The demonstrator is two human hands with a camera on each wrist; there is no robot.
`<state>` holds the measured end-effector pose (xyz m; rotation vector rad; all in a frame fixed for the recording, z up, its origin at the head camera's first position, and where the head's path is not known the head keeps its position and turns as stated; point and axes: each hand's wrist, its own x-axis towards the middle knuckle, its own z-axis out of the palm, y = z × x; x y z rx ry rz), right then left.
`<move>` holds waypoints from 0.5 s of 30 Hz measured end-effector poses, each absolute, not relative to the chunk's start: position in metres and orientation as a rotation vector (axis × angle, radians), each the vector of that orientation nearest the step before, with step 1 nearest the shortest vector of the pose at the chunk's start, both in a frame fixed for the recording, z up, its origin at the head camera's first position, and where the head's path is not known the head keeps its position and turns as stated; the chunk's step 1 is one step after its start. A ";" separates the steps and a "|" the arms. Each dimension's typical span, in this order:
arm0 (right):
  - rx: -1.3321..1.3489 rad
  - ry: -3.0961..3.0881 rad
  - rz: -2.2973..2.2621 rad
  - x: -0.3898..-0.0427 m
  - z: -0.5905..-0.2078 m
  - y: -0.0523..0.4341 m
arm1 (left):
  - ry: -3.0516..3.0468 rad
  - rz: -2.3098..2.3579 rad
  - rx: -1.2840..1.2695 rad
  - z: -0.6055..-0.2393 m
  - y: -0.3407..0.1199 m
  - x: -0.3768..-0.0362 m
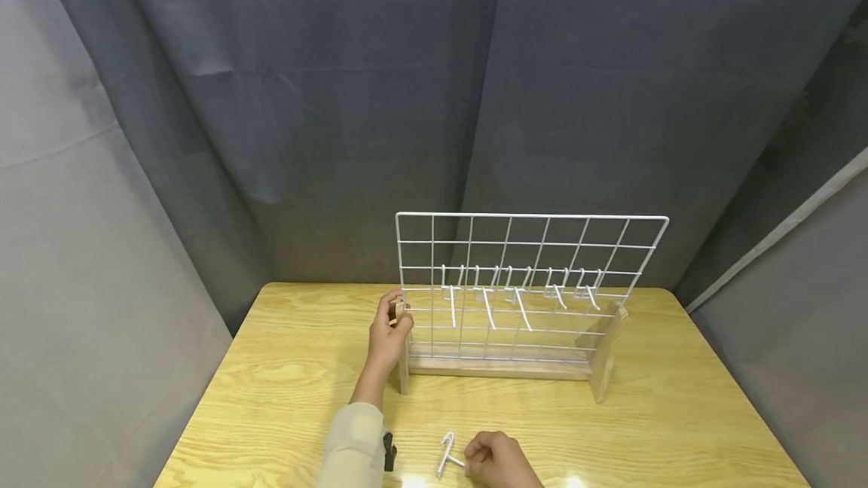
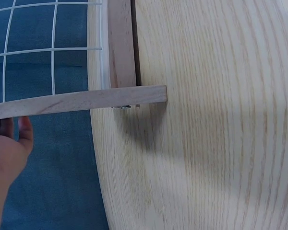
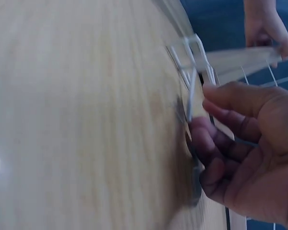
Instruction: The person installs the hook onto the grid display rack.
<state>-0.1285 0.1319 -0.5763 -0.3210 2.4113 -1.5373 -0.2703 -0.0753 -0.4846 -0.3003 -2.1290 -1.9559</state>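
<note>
A white wire grid [image 1: 539, 245] stands in a wooden frame, with several white hooks [image 1: 453, 307] hanging in a row along it. At its left side, my left hand [image 1: 385, 339] grips the upper end of the wooden side post [image 2: 81, 100], thumb in front and fingers behind. Lower down, near the table's front, my right hand [image 1: 500, 461] holds a loose white double hook [image 1: 445, 455] by the tip of its prong. In the right wrist view this hook [image 3: 190, 88] is blurred, its wire loops pointing away from the fingers.
The wood-grain table [image 1: 291, 367] carries the rack at its back half. A small black object [image 1: 389, 451] shows beside the left sleeve [image 1: 356, 443]. Dark curtains [image 1: 353, 134] hang behind the table, and pale grey panels flank both sides.
</note>
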 end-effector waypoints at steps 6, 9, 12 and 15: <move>-0.349 2.118 -1.676 -0.145 -0.573 0.141 | -2.104 -1.945 -0.313 -0.485 -0.076 -0.272; -0.352 2.068 -1.678 -0.152 -0.574 0.141 | -2.095 -1.944 -0.313 -0.485 -0.076 -0.273; -0.354 2.032 -1.687 -0.155 -0.576 0.139 | -2.097 -1.940 -0.309 -0.486 -0.076 -0.273; -0.365 2.038 -1.686 -0.155 -0.578 0.136 | -2.105 -1.945 -0.313 -0.486 -0.076 -0.273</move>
